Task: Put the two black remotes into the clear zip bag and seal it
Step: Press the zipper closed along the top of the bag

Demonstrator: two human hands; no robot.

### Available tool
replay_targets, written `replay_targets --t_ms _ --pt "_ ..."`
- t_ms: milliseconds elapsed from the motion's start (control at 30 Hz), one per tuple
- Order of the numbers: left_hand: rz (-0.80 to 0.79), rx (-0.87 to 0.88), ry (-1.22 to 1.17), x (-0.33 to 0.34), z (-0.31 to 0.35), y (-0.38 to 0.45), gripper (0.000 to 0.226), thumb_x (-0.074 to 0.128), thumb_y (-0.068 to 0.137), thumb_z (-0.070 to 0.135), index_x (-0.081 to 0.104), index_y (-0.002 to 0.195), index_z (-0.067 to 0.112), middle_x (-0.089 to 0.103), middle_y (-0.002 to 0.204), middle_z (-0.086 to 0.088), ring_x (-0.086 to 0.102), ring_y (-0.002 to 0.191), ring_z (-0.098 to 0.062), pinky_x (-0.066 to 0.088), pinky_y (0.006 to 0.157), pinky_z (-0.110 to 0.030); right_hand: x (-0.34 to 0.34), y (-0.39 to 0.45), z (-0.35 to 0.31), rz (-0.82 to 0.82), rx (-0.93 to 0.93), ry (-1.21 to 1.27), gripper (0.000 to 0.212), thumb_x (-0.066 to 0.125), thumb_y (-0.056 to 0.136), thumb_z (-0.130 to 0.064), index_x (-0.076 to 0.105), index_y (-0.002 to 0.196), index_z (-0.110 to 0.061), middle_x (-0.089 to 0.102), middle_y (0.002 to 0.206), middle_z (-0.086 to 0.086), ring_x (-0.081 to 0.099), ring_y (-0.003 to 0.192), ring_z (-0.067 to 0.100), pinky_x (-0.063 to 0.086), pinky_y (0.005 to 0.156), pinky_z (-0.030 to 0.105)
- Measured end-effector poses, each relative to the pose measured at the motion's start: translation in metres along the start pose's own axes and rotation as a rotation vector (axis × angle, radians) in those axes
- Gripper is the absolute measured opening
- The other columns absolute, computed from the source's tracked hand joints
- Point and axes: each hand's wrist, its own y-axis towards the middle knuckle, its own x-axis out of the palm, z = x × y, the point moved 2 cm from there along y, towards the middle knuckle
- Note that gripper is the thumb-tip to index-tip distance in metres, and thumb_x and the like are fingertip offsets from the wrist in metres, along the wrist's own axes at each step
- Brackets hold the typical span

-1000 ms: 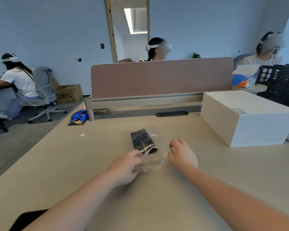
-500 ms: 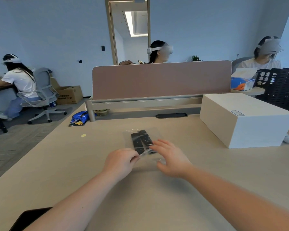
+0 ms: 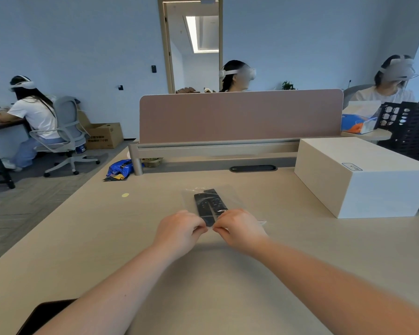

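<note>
Two black remotes [image 3: 208, 204] lie side by side inside the clear zip bag [image 3: 237, 201], which rests flat on the beige desk [image 3: 203, 274]. My left hand [image 3: 179, 229] and my right hand [image 3: 240, 227] sit close together at the bag's near edge. Both pinch that edge between thumb and fingers, their fingertips almost touching. The near ends of the remotes are hidden behind my hands.
A large white box [image 3: 363, 175] stands on the desk at the right. A pink divider panel [image 3: 240, 116] closes the far edge, with a black cable slot [image 3: 253, 168] before it. A dark flat object [image 3: 41, 317] lies at the near left corner. Other people sit at nearby desks.
My right hand let go of the bag's right end, passed over the bag with fingers spread, and now pinches the near edge beside my left hand. The bag lies flatter.
</note>
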Motion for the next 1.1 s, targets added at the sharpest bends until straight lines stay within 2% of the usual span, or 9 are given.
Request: replay_targets --t_ms 133,367,567,667,800,867,933,1000,1100 --pt "0.039 0.013 -0.033 0.000 -0.002 -0.001 0.019 0.053 0.090 0.035 0.069 0.091 0.025 0.071 0.090 0.003 0.056 0.097 -0.019 0.037 0.062 -0.029 0.003 0.004 -0.003 -0.026 0.003 0.012 0.023 0.053 0.092 -0.021 0.074 0.097 -0.012 0.074 0.097 0.007 0.064 0.094 0.028 0.051 0.079 0.036" --pt "0.098 0.060 -0.043 -0.002 -0.003 -0.004 0.018 0.056 0.089 0.029 0.071 0.086 0.020 0.072 0.083 -0.003 0.059 0.094 -0.024 0.032 0.060 -0.028 0.008 0.012 -0.008 -0.037 -0.009 -0.022 0.024 0.052 0.091 -0.020 0.074 0.099 -0.015 0.076 0.097 0.005 0.066 0.092 0.028 0.051 0.079 0.037" --pt "0.108 0.099 -0.048 -0.003 -0.006 -0.002 0.016 0.059 0.087 0.027 0.071 0.081 0.019 0.072 0.078 -0.005 0.060 0.089 -0.028 0.032 0.058 -0.028 0.011 0.015 -0.011 -0.023 -0.045 -0.084 0.025 0.050 0.090 -0.018 0.074 0.090 -0.011 0.076 0.087 0.010 0.066 0.084 0.034 0.048 0.075 0.037" --pt "0.114 0.111 -0.041 -0.003 -0.006 -0.001 0.017 0.057 0.086 0.028 0.071 0.081 0.019 0.071 0.076 -0.004 0.060 0.088 -0.028 0.035 0.057 -0.028 0.012 0.015 -0.011 -0.009 -0.063 -0.122 0.025 0.050 0.087 -0.016 0.073 0.081 -0.009 0.074 0.077 0.010 0.066 0.075 0.035 0.047 0.070 0.036" --pt "0.049 0.095 -0.035 0.000 -0.005 0.000 0.018 0.054 0.090 0.028 0.068 0.084 0.017 0.070 0.084 -0.004 0.056 0.092 -0.027 0.048 0.064 -0.036 0.012 0.014 -0.011 -0.028 -0.053 -0.179 0.021 0.051 0.083 -0.011 0.072 0.081 -0.011 0.073 0.079 0.010 0.065 0.078 0.034 0.045 0.073 0.036" --pt "0.051 0.117 -0.007 0.001 -0.005 0.000 0.018 0.054 0.090 0.026 0.067 0.080 0.017 0.070 0.080 -0.004 0.057 0.088 -0.026 0.047 0.060 -0.035 0.013 0.014 -0.010 -0.034 -0.057 -0.220 0.018 0.054 0.081 -0.011 0.072 0.079 -0.013 0.073 0.079 0.008 0.066 0.077 0.032 0.045 0.071 0.034" --pt "0.071 0.166 0.057 0.001 -0.006 -0.001 0.016 0.061 0.083 0.023 0.063 0.068 0.019 0.067 0.066 -0.001 0.061 0.075 -0.026 0.038 0.048 -0.029 0.014 0.013 -0.008 -0.054 -0.059 -0.292 0.013 0.061 0.076 -0.014 0.072 0.073 -0.019 0.073 0.075 0.001 0.067 0.075 0.024 0.045 0.068 0.031" --pt "0.090 0.190 0.113 0.001 -0.007 0.000 0.014 0.066 0.075 0.020 0.061 0.062 0.020 0.065 0.058 0.002 0.063 0.066 -0.025 0.032 0.044 -0.023 0.012 0.010 -0.003 -0.084 -0.058 -0.328 0.007 0.071 0.063 -0.016 0.069 0.063 -0.023 0.070 0.063 -0.005 0.067 0.067 0.017 0.045 0.062 0.027" --pt "0.069 0.163 0.088 -0.002 -0.005 0.001 0.012 0.060 0.083 0.017 0.066 0.072 0.018 0.070 0.073 0.000 0.062 0.081 -0.026 0.042 0.053 -0.029 0.006 0.002 0.011 -0.100 -0.084 -0.390 0.017 0.075 0.048 -0.011 0.065 0.056 -0.022 0.068 0.054 -0.007 0.068 0.066 0.014 0.050 0.062 0.025"
